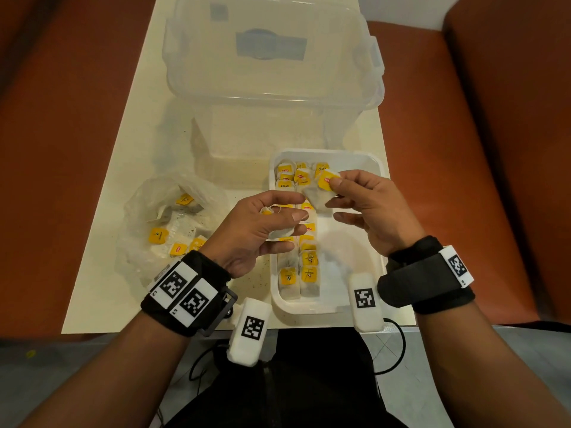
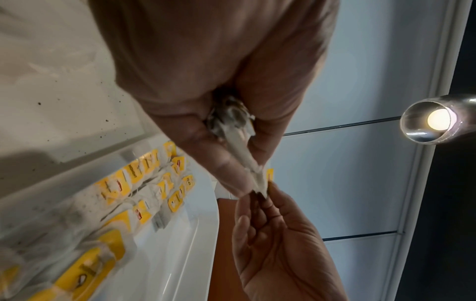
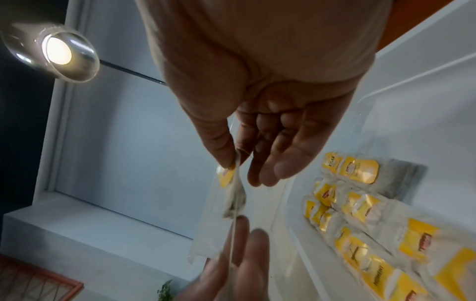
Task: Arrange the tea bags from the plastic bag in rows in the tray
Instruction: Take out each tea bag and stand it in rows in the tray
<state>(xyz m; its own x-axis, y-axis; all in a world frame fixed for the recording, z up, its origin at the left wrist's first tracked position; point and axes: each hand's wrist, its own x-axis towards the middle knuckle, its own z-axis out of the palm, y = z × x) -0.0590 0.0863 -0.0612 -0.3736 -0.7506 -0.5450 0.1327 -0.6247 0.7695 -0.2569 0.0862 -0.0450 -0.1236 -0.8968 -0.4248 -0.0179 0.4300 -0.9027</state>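
Observation:
The white tray (image 1: 340, 153) holds rows of yellow-tagged tea bags (image 1: 304, 264) along its left side; its right half is bare. Above the tray, my right hand (image 1: 332, 191) pinches one tea bag (image 1: 319, 196) by its yellow tag (image 3: 226, 175) between thumb and finger, the pouch hanging down. My left hand (image 1: 298, 206) grips a small bunch of tea bags (image 1: 279, 233) in its curled fingers, and its fingertips reach the hanging pouch's lower end (image 2: 259, 179). The crumpled clear plastic bag (image 1: 160, 217) lies left of the tray with several tea bags inside.
A large clear lidded storage box (image 1: 272, 57) stands behind the tray and the bag. The cream table (image 1: 102, 273) is narrow, with rust-coloured seating (image 1: 494, 149) on both sides. Tea dust speckles the table beside the tray.

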